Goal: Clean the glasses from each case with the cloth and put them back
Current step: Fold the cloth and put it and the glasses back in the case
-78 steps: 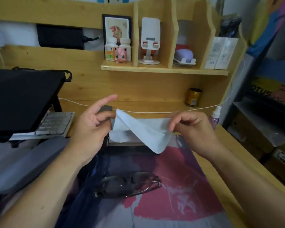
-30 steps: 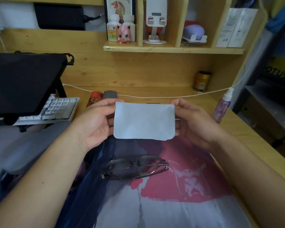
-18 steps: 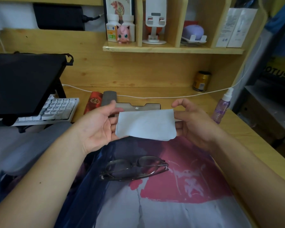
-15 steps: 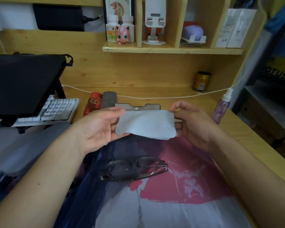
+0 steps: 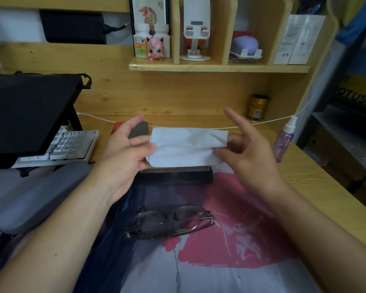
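1. Two hands hold the pale blue cleaning cloth [image 5: 186, 147] in the air above the desk mat [image 5: 230, 261]; I see it folded lengthwise into a band, stretched level between them.
2. The left hand [image 5: 125, 153] pinches the cloth's 9 o'clock end between thumb and curled fingers.
3. The right hand [image 5: 247, 153] pinches the 3 o'clock end with thumb and lower fingers, while its index finger sticks out straight toward 11 o'clock, off the cloth.
4. The glasses [image 5: 169, 222] lie folded on the mat at 6 o'clock from the cloth, well apart from both hands and touching neither.
5. A dark glasses case [image 5: 173, 176] sits just below the cloth, between it and the glasses; I cannot tell whether it is open.
6. At 3 o'clock from the right hand stands a purple spray bottle [image 5: 283, 140] on the wooden desk [image 5: 317, 187].
7. At 9 o'clock from the left hand I see a white keyboard [image 5: 70, 144] under a black laptop stand.
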Tool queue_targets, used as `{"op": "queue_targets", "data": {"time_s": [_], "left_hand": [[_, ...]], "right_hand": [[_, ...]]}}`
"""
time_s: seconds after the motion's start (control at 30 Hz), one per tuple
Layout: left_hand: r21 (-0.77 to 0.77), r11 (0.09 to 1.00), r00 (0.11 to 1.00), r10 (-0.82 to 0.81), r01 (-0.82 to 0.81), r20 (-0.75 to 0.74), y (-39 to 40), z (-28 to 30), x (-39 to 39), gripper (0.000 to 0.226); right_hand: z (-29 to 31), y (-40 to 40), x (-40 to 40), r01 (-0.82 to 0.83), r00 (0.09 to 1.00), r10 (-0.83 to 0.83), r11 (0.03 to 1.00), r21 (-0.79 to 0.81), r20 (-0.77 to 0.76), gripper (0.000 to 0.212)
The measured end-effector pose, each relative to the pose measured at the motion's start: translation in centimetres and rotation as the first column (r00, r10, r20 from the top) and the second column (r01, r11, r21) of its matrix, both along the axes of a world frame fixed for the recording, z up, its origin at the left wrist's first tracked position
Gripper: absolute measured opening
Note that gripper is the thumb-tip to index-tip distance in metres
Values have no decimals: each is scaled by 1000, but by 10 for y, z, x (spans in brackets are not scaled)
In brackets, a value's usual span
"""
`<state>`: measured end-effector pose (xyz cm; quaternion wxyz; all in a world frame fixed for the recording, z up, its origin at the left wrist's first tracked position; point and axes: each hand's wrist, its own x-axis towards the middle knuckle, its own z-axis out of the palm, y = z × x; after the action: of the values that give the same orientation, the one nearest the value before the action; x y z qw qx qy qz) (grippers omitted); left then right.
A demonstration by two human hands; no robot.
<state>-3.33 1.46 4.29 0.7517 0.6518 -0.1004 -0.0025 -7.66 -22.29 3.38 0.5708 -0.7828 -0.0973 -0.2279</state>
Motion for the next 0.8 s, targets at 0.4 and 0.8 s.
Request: {"op": "queue_targets", "data": {"time_s": [0.4,0.8], "left_hand": [[199,952,956,188,-234,224,12,-12,18,49],[815,385,883,-1,-434,470,2,-26,21,34]], "right_hand": [[7,9,43,-86,958,99,994,61,-269,45],[-11,22,47,-48,949,-168,758,-651,-265,28]]}}
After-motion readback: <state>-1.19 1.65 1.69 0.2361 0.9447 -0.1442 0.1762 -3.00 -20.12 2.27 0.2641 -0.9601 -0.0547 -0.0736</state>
